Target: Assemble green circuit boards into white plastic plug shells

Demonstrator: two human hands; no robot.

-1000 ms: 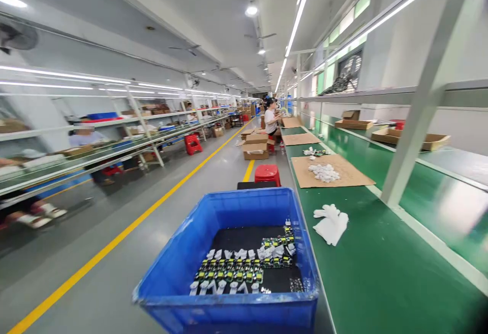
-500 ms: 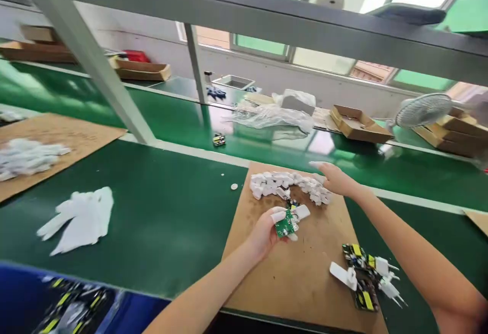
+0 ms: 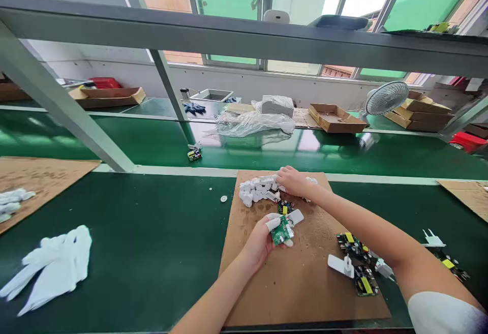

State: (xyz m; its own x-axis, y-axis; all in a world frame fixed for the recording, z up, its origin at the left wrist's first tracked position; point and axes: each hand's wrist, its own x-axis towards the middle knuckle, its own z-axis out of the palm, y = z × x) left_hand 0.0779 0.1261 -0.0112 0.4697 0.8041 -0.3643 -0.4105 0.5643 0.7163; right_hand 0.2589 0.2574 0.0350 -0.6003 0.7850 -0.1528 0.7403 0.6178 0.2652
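Observation:
My left hand is closed around a green circuit board, with white covers on some fingertips. A white plastic piece sticks out at the board's right side. My right hand is at the pile of small white plastic parts, fingers curled down among them; what its fingertips grip is hidden. Just above the left hand, a circuit board with a yellow-wrapped component lies on the brown board. Below my right forearm lie several more circuit boards and a white plug piece.
White gloves lie on the green table at left, and a small white disc sits nearer. A grey frame post and crossbar stand ahead. Beyond are a cardboard tray, plastic wrap and a fan.
My right hand has moved left from the pile's right end onto its middle, its fingers now curled down. The left hand still holds the board. The view has turned and levelled.

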